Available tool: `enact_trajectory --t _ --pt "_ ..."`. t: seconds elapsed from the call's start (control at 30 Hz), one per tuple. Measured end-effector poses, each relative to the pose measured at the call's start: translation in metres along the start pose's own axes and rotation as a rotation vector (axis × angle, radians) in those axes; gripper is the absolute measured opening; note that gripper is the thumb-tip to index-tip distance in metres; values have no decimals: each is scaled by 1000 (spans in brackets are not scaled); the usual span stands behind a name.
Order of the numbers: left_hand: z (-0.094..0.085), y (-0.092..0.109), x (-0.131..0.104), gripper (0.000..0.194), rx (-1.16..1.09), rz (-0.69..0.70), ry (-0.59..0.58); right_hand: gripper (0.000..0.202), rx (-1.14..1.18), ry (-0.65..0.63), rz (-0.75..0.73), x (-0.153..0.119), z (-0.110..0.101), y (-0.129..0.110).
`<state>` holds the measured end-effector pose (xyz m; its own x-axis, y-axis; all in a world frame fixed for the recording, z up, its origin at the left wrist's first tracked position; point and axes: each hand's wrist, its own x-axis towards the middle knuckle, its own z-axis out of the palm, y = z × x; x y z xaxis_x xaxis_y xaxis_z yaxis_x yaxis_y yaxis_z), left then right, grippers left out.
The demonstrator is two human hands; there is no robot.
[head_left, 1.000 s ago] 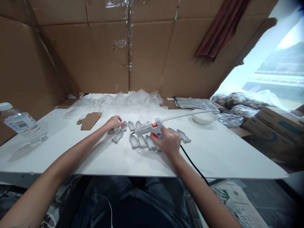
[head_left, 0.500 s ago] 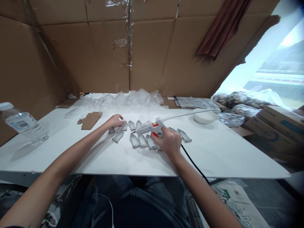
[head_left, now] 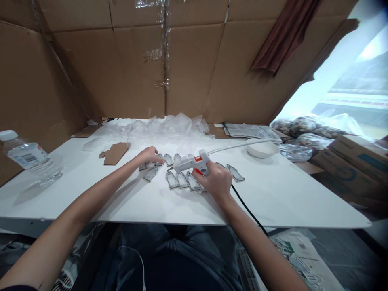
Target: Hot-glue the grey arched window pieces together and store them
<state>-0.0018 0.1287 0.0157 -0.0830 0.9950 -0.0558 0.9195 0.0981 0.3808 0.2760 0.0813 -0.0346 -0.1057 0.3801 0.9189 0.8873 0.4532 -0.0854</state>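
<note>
My right hand (head_left: pixel 216 178) is wrapped round a white glue gun (head_left: pixel 190 161) with a red trigger, its nozzle pointing left and a long glue stick out of its back. Several small grey window-shaped pieces (head_left: pixel 171 179) lie on the white table (head_left: pixel 127 202) below and beyond the gun. My left hand (head_left: pixel 151 155) is over the pieces at the left, fingers bent and close together near the upper-left piece (head_left: pixel 160 158). Whether the fingertips grip a piece is too small to tell. Another piece (head_left: pixel 150 173) lies just below this hand.
A plastic bottle (head_left: pixel 33 159) stands at the left. Behind the pieces are a torn cardboard scrap (head_left: pixel 115 154) and crumpled clear plastic (head_left: pixel 178 125). A white bowl (head_left: pixel 263 149) sits at the right. The gun's black cable (head_left: pixel 247 208) runs over the front edge.
My left hand has moved slightly right, with its fingers now lower over the upper-left pieces. My right hand and the glue gun have hardly moved.
</note>
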Motion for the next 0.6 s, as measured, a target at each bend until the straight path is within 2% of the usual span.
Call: enact_trajectory --t 0.17,0.33,0.47,0.6 --pt "2 4 -4 57 29 17 62 37 5 3 -4 1 -1 -1" --pt "-5 1 -16 44 35 96 195 36 -10 56 -13 2 -1 -1" --pt "-9 -1 -46 37 8 177 222 36 -23 79 39 2 -2 1" --pt "-1 -3 -82 46 -16 362 253 33 -23 97 79 3 -1 1"
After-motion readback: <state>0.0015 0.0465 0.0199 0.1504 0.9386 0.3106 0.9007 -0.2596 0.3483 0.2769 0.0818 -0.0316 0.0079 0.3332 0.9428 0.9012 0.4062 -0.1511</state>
